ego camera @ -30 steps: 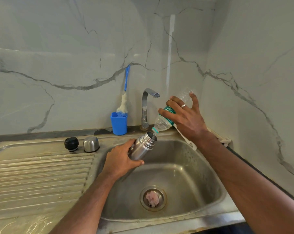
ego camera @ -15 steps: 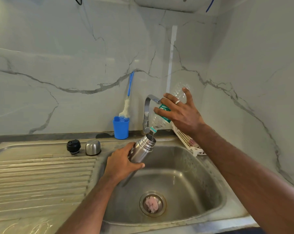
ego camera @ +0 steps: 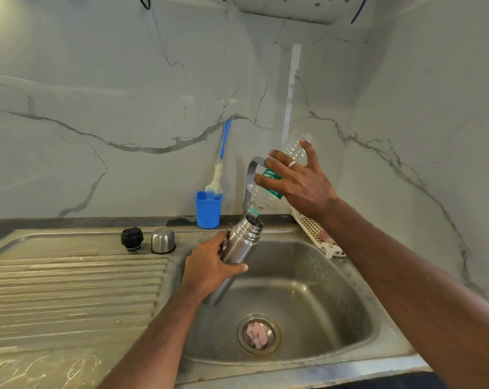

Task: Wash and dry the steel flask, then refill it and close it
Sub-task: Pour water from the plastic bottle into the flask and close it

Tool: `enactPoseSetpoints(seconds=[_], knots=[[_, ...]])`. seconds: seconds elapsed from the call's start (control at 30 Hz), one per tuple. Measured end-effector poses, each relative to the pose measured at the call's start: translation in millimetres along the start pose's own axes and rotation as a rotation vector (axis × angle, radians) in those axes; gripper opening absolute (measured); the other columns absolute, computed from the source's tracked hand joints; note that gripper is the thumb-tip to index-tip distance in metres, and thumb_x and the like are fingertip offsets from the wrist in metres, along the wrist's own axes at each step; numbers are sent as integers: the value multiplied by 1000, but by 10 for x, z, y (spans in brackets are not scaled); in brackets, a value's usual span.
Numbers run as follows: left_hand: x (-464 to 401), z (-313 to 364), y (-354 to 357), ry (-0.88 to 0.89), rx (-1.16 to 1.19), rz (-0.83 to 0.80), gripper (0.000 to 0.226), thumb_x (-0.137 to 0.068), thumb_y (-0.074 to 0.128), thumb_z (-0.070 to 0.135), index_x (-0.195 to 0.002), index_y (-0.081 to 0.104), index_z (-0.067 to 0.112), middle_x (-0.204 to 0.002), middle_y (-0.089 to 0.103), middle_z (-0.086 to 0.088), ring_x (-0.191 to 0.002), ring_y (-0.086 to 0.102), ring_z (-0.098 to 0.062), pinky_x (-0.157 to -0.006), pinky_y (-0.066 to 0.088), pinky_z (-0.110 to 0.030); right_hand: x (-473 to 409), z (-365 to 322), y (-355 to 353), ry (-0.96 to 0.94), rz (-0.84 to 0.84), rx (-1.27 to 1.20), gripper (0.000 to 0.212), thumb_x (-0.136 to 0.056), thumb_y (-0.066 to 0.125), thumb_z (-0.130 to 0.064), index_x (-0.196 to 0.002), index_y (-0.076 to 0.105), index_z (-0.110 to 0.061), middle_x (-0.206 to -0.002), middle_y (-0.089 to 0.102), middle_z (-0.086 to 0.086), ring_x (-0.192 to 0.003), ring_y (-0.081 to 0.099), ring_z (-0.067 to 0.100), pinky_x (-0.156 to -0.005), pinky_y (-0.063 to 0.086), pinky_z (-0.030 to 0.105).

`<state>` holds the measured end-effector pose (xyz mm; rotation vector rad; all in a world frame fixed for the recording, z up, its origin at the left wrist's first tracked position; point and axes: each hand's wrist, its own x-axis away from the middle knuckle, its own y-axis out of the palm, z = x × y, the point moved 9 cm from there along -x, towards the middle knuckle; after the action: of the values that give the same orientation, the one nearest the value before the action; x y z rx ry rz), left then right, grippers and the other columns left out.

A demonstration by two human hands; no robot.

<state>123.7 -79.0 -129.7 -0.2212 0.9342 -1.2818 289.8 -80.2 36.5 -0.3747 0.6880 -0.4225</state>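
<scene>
Two hands work over the sink basin [ego camera: 336, 293]. The left hand [ego camera: 209, 269] grips the steel flask [ego camera: 239, 248] around its body, fingers and thumb curled round it, holding it tilted with its open mouth up and to the right, above the left part of the basin. The right hand [ego camera: 296, 181] holds a clear plastic bottle [ego camera: 261, 199] with a green label, tipped neck-down so its mouth sits just above the flask's mouth; a ring shows on one finger. The bottle's raised end looks clear; how much water is left I cannot tell.

Behind the bottle stands the tap [ego camera: 251, 175]. On the steel ledge left of the basin sit a black stopper [ego camera: 131, 238] and a steel cap [ego camera: 163, 240], side by side, beyond the ribbed draining board [ego camera: 69, 290]. A blue cup [ego camera: 208, 209] by the wall holds a bottle brush [ego camera: 219, 175] with a blue handle. A white slotted tray [ego camera: 312, 227] leans at the basin's right rim. Something pale pink lies in the drain strainer [ego camera: 258, 334]. Grey-veined marble walls [ego camera: 97, 108] meet in a corner on the right.
</scene>
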Motion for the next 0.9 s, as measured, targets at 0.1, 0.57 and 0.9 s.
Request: enactPoseSetpoints(seconds=[0.1,0.57,0.9], knots=[[-6,-16,-6,-9,38,14,93,-64,92,50,-144,50,28,-129,68,1,-96,59,-7,-89,54,-31,18,1,29,23,-27,-21,92,-62,96,-24,-141,48,-34,-146,48,12,-140,44,35,-113,18,72],[17,-41,-475,-112,262,271,78,-58,95,50,-125,62,30,-109,69,13,-93,64,3,-80,57,-27,644,-426,499,824,-100,-925,84,-76,83,-27,-143,34,-39,-133,55,-4,-122,57,24,-104,36,61],[158,-46,-1455,-143,217,575,62,-63,94,43,-113,63,25,-88,65,21,-78,64,3,-67,56,-28,449,-1274,406,881,-38,-1330,78,-68,87,-43,-130,41,-34,-126,62,-13,-115,62,16,-95,51,50]])
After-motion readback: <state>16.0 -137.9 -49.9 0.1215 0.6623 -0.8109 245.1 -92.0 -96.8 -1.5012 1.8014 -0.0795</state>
